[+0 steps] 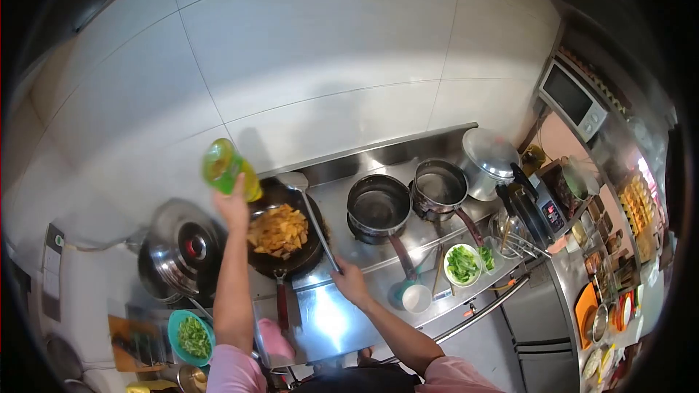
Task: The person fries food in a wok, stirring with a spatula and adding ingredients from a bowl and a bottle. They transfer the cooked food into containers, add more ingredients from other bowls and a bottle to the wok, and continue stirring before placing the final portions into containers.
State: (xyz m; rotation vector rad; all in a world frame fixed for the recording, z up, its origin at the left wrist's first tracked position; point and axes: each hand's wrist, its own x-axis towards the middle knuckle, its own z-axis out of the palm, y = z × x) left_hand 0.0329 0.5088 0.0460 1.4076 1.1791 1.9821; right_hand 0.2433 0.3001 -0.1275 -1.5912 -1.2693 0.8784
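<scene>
Bottle of yellow liquid, left of the frame's centre near the pan, is tilted in the closed left hand; probably fairly heavy, squeezable and slick if oily, best held round its middle. Right hand grips the spatula by its long, stiff handle. The green label is blurred, its writing unreadable

No lettering or numbers reading clearly anywhere. Green bottle, left of centre — its markings blurring past reading. Black appliance, right side — its panel showing small lit marks, too tiny to make out. Microwave, upper right, and pale wall-side panel, far left — neither giving legible characters.
</scene>
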